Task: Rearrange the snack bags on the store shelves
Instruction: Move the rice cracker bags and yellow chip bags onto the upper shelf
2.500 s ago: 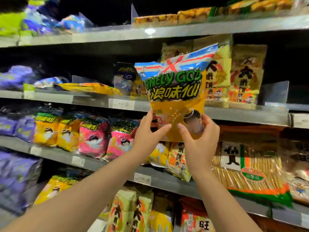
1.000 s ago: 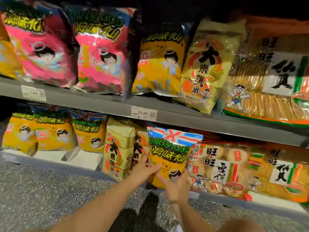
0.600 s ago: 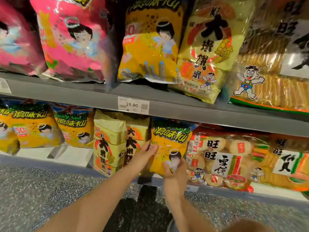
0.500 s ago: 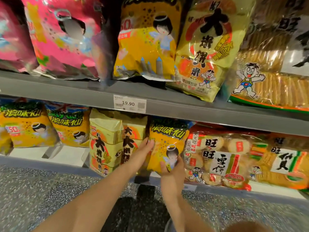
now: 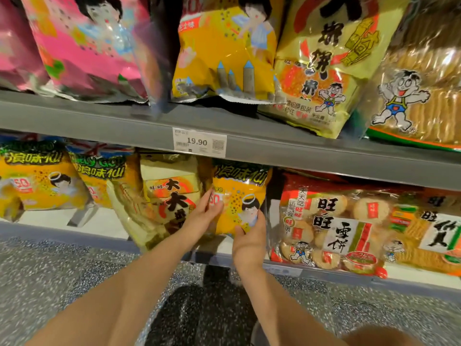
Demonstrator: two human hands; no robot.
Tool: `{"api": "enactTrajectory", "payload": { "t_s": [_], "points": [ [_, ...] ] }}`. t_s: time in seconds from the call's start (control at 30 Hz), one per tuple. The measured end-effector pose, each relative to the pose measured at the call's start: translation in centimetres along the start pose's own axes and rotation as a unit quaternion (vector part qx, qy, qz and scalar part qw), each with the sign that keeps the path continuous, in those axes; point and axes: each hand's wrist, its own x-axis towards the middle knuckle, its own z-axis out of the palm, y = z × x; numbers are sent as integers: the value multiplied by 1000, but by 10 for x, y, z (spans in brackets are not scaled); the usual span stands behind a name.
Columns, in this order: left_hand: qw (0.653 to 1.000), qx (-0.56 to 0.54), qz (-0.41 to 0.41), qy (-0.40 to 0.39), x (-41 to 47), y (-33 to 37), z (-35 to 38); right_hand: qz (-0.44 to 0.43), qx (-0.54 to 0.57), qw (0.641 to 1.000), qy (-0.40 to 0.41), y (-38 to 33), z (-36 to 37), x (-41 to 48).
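Head view, close, down toward shelves [image 5: 324,151]

We log a white paper price label [image 5: 199,143] printed 19.90, with a barcode and a QR square, directly above the left hand [image 5: 199,221]. Below both hands is a grey speckled stone-look floor [image 5: 50,275]. A dark patch [image 5: 207,310] lies on it beneath the right hand [image 5: 247,243]; we cannot tell what it is. Well left of the left hand stands a clear plastic divider [image 5: 83,216]. Just right of and below the right hand is a pale blurred label strip [image 5: 283,270], unreadable.
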Motion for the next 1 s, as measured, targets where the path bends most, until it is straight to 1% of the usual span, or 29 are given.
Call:
{"api": "enactTrajectory", "payload": {
  "t_s": [0.07, 0.17, 0.23, 0.3, 0.37, 0.43, 0.53, 0.6, 0.73, 0.77, 0.83, 0.9, 0.97, 1.0],
  "points": [
    [999, 4, -9, -37, 4, -6, 0, 8, -7, 1000, -5, 5, -2, 2],
    [997, -1, -25, -75, 11, -8, -7, 20, 25, 999, -4, 12, -1, 3],
    [996, -23, -33, -80, 14, -8, -7, 35, 31, 999, 4, 14, -1, 5],
    [997, -10, -24, -69, 15, -6, -5, 19, 13, 1000, 8, 18, 1, 5],
    [998, 19, -22, -54, 12, 1, -3, 4, -4, 1000, 7, 31, 5, 7],
    [997, 48, -26, -48, 11, 6, -6, 13, -61, 998, -5, 29, 3, 5],
    [990, 133, -19, -44, 10, 12, -10, -7, -166, 985, 34, 24, -9, 2],
    [983, 177, -13, -53, 12, 12, -8, -7, -158, 986, 46, 29, -10, 1],
    [976, 185, -54, -105, 17, 7, -11, -14, -161, 986, 48, 36, -4, -5],
    [970, 200, -66, -124, 19, 4, -13, -17, -167, 985, 41, 38, -3, -5],
    [948, 269, -71, -152, 20, 0, -14, -21, -183, 983, 16, 41, -3, -7],
    [932, 322, -57, -157, 21, -2, -13, -16, -183, 983, 5, 40, -2, -9],
    [927, 340, -51, -151, 20, -2, -11, -24, -145, 988, 38, 36, -3, -12],
    [925, 352, -40, -141, 20, -3, -12, -46, -126, 989, 63, 31, -4, -13]
  ]
}}
